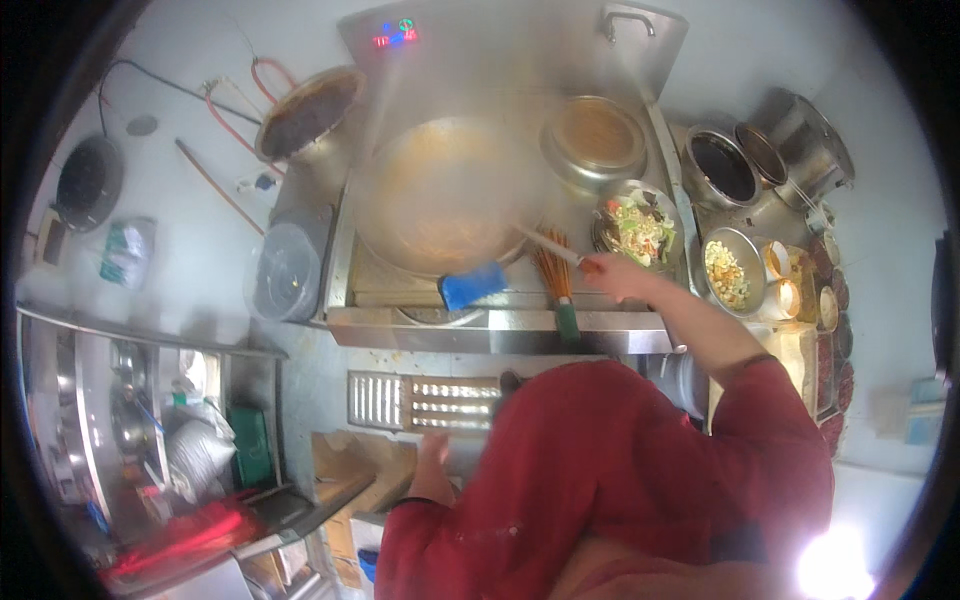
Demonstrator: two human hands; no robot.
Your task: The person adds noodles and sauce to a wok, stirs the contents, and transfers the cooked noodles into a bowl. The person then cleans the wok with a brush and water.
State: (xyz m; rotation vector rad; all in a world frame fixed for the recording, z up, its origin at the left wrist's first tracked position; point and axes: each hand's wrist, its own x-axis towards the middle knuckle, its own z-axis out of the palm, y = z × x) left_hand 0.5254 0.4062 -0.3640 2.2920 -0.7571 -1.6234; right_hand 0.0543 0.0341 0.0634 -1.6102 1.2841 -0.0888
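Note:
My right hand [619,277] grips the handle of a long metal utensil [551,245], whose far part reaches into a large steaming wok [442,202]. Steam hides the utensil's tip and most of what the wok holds. Near this hand, a wok brush of thin sticks [553,270] with a green handle lies across the steel stove edge. A blue cloth or pad [474,285] rests at the wok's front rim. To the right stands a bowl of chopped vegetables [639,225]. My left hand [434,450] hangs low beside my body, apart from the stove; its fingers are not clear.
A lidded or covered pot [598,139] stands behind the vegetables. On the right are a pot of dark liquid [724,169], a bowl of chopped pale food [731,274] and small containers. A clear plastic tub [283,274] stands left of the stove. A faucet [630,22] is at the back.

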